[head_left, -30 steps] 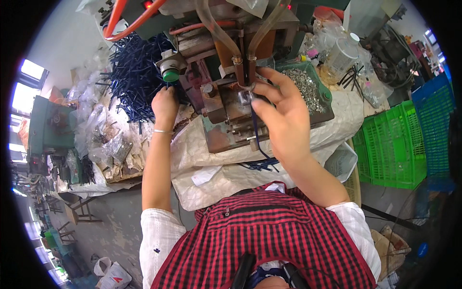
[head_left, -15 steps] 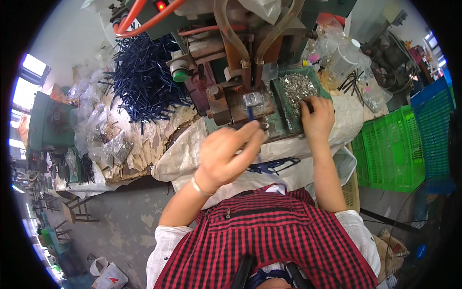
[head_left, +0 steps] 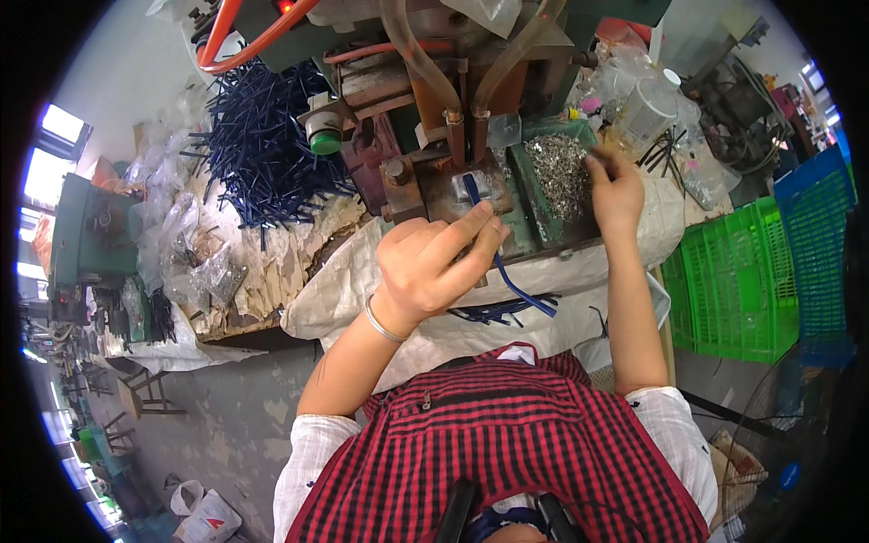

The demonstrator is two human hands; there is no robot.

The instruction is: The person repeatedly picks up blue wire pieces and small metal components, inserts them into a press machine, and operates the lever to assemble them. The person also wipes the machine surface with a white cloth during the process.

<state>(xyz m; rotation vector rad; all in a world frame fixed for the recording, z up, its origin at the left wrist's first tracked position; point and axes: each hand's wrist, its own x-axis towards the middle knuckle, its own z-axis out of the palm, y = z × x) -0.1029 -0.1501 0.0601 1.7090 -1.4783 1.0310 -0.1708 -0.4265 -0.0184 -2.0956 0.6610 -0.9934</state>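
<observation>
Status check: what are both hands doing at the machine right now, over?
Left hand pinching a blue strip, its top end at the machine's metal fixture. Right hand reaching into the tray of small metal parts. Nothing blocking either.

Grey floor (head_left: pixel 226 425), bright windows (head_left: pixel 59 122), perhaps stools (head_left: pixel 136 394)

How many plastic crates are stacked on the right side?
2: a green crate by the right hand, and a blue crate just beyond it at the picture's edge. More may be hidden behind.
</observation>
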